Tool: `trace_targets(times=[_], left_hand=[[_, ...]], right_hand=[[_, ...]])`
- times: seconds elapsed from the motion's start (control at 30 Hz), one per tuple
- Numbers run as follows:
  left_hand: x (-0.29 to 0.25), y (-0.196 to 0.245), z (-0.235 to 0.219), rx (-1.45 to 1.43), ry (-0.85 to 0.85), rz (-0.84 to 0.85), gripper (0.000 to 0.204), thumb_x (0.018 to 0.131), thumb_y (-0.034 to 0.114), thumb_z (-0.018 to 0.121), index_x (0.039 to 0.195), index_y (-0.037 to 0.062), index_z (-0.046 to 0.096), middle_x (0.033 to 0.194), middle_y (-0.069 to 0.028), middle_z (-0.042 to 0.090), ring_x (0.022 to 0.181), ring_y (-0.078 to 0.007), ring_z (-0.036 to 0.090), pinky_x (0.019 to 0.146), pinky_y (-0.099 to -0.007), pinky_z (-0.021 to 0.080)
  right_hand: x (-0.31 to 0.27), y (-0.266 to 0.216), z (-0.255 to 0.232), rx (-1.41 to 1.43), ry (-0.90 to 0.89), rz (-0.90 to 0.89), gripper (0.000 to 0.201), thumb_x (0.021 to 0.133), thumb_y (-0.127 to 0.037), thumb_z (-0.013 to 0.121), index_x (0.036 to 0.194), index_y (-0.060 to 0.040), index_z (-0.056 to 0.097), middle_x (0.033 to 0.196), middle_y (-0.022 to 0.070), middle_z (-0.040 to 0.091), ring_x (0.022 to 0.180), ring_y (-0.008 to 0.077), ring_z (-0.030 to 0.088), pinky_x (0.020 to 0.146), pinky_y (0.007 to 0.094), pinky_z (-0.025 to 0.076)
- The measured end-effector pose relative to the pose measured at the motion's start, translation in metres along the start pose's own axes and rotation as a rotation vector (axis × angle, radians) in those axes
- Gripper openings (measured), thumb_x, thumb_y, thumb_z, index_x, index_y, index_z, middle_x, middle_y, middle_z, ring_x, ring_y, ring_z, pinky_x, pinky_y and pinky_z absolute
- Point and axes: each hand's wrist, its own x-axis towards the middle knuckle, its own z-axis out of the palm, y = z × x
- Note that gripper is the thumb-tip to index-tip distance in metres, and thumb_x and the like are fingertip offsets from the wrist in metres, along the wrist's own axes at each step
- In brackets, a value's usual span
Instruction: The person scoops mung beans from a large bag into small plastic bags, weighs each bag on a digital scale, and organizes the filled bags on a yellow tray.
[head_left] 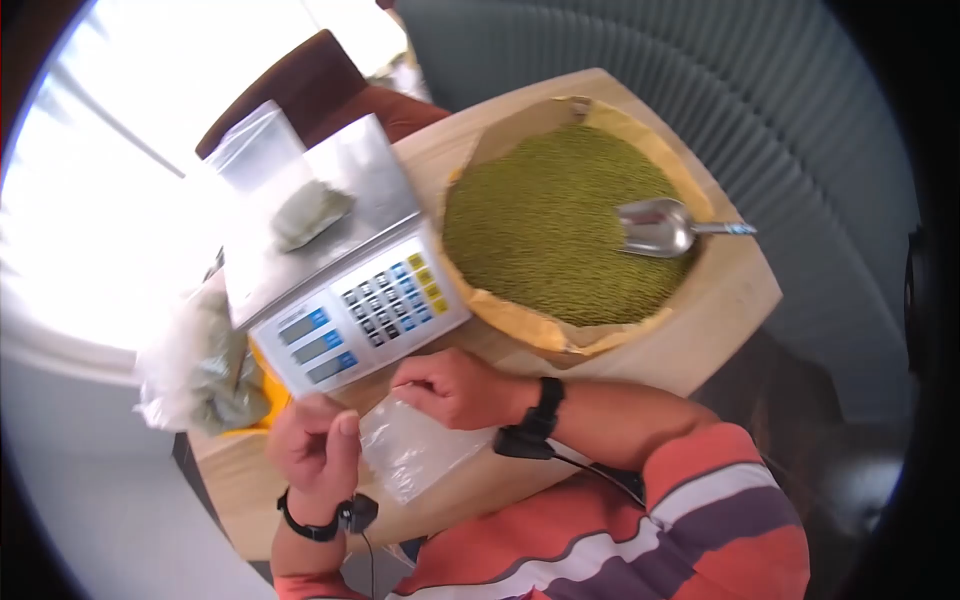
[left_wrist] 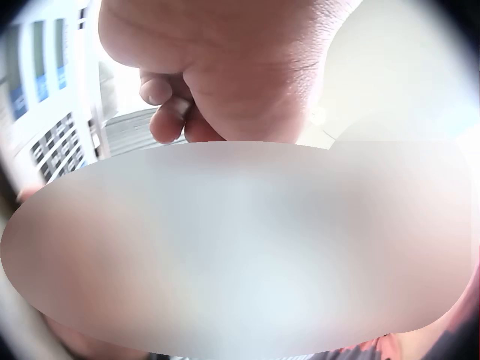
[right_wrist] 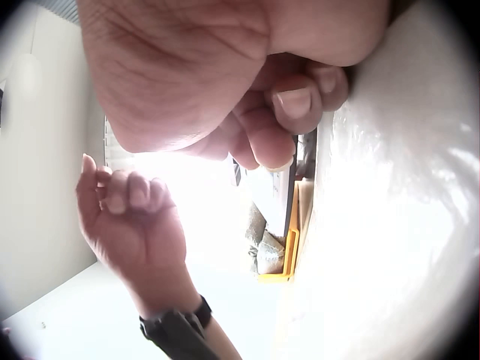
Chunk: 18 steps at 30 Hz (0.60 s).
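In the head view, the right hand (head_left: 455, 390) pinches the top edge of a clear plastic bag (head_left: 420, 450) that hangs flat over the table's near side. To its left is the left hand (head_left: 315, 440), apart from the right one, fingers curled and thumb raised. The right wrist view shows that left hand (right_wrist: 139, 232) with its fingers folded to the palm and nothing visible in them. Bright plastic (right_wrist: 397, 195) lies beside the right hand's (right_wrist: 225, 75) curled fingers there. A large blurred patch covers much of the left wrist view below the left hand (left_wrist: 225, 60).
Beyond the hands stands a scale (head_left: 350, 310) with a partly filled clear bag (head_left: 310, 215) on its plate. Right of it, an open sack (head_left: 520, 325) holds green grains and a metal scoop (head_left: 660, 228). Filled bags (head_left: 215, 370) sit in an orange container (head_left: 272, 395) at left.
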Motion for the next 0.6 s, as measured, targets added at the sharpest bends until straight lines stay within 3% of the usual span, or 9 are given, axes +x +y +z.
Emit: trace_targets(times=[0.1, 0.17, 0.23, 0.3, 0.37, 0.4, 0.5, 0.53, 0.6], left_hand=[[0.072, 0.015, -0.023, 0.378, 0.189, 0.493, 0.01, 0.098, -0.005, 0.074, 0.105, -0.0018, 0.068, 0.096, -0.0147, 0.071, 0.085, -0.0239, 0.067, 0.082, -0.0351, 0.053], [0.126, 0.031, -0.034, 0.746, 0.316, 0.432, 0.039, 0.094, 0.007, 0.086, 0.129, -0.0011, 0.071, 0.122, -0.0168, 0.076, 0.112, -0.0295, 0.072, 0.099, -0.0397, 0.057], [0.185, 0.039, -0.037, 0.749, 0.336, 0.506, 0.054, 0.094, 0.018, 0.089, 0.141, 0.0012, 0.069, 0.132, -0.018, 0.076, 0.124, -0.0311, 0.071, 0.105, -0.0421, 0.056], [0.222, 0.03, -0.054, 0.881, 0.208, 0.398, 0.067, 0.095, 0.024, 0.09, 0.153, 0.0051, 0.062, 0.143, -0.018, 0.073, 0.134, -0.03, 0.068, 0.111, -0.0438, 0.054], [0.249, 0.024, -0.072, 0.923, -0.036, 0.241, 0.06, 0.098, 0.032, 0.086, 0.147, 0.0041, 0.067, 0.142, -0.0168, 0.074, 0.129, -0.0305, 0.07, 0.107, -0.0424, 0.056], [0.257, 0.022, -0.077, 0.864, -0.115, 0.123, 0.043, 0.101, 0.033, 0.082, 0.132, 0.0031, 0.076, 0.127, -0.0134, 0.078, 0.116, -0.0256, 0.073, 0.099, -0.0382, 0.058], [0.27, 0.049, -0.087, 1.018, -0.329, -0.103, 0.036, 0.103, 0.033, 0.079, 0.118, 0.0001, 0.078, 0.109, -0.0095, 0.078, 0.103, -0.02, 0.072, 0.093, -0.0344, 0.058], [0.266, 0.051, -0.09, 1.02, -0.307, -0.037, 0.033, 0.106, 0.031, 0.075, 0.111, -0.0009, 0.078, 0.097, -0.0052, 0.074, 0.097, -0.0167, 0.07, 0.089, -0.0322, 0.056], [0.256, 0.062, -0.099, 0.936, -0.228, -0.077, 0.026, 0.104, 0.025, 0.076, 0.107, 0.0, 0.078, 0.097, -0.0069, 0.077, 0.094, -0.0169, 0.071, 0.086, -0.0337, 0.057]], right_hand=[[0.002, -0.001, 0.001, 0.024, 0.013, -0.027, 0.015, 0.107, -0.017, 0.07, 0.107, -0.0025, 0.076, 0.087, 0.0145, 0.075, 0.077, 0.0238, 0.072, 0.073, 0.0372, 0.056], [0.001, -0.002, 0.0, 0.051, 0.011, -0.022, 0.016, 0.106, -0.018, 0.07, 0.104, -0.0026, 0.075, 0.085, 0.0164, 0.075, 0.075, 0.0283, 0.072, 0.071, 0.0392, 0.056], [0.001, -0.004, -0.002, 0.038, -0.03, 0.061, 0.013, 0.108, -0.013, 0.071, 0.109, -0.0008, 0.076, 0.089, 0.0059, 0.073, 0.079, 0.0125, 0.065, 0.073, 0.0297, 0.054], [0.001, -0.003, -0.001, 0.051, -0.039, 0.063, 0.013, 0.108, -0.013, 0.071, 0.109, -0.0006, 0.076, 0.089, 0.005, 0.073, 0.079, 0.011, 0.063, 0.073, 0.0291, 0.053], [0.001, -0.002, -0.001, 0.07, -0.062, 0.072, 0.013, 0.109, -0.013, 0.071, 0.109, -0.0004, 0.075, 0.088, 0.0041, 0.072, 0.079, 0.0096, 0.062, 0.072, 0.0286, 0.052], [0.001, -0.004, -0.002, 0.052, -0.054, 0.085, 0.013, 0.109, -0.013, 0.071, 0.11, -0.0002, 0.075, 0.088, 0.0037, 0.071, 0.079, 0.0092, 0.061, 0.072, 0.0282, 0.052], [0.001, -0.005, 0.001, 0.069, -0.038, 0.089, 0.014, 0.107, -0.013, 0.071, 0.107, -0.0002, 0.075, 0.085, 0.0078, 0.072, 0.074, 0.0141, 0.063, 0.07, 0.0312, 0.052], [0.002, -0.005, 0.001, 0.087, -0.001, 0.081, 0.014, 0.106, -0.014, 0.071, 0.105, -0.0004, 0.075, 0.082, 0.0123, 0.073, 0.069, 0.0195, 0.064, 0.067, 0.0346, 0.053], [0.003, -0.009, 0.0, 0.086, -0.013, 0.09, 0.013, 0.106, -0.013, 0.071, 0.105, -0.0003, 0.075, 0.082, 0.0118, 0.072, 0.069, 0.0185, 0.064, 0.067, 0.034, 0.052]])
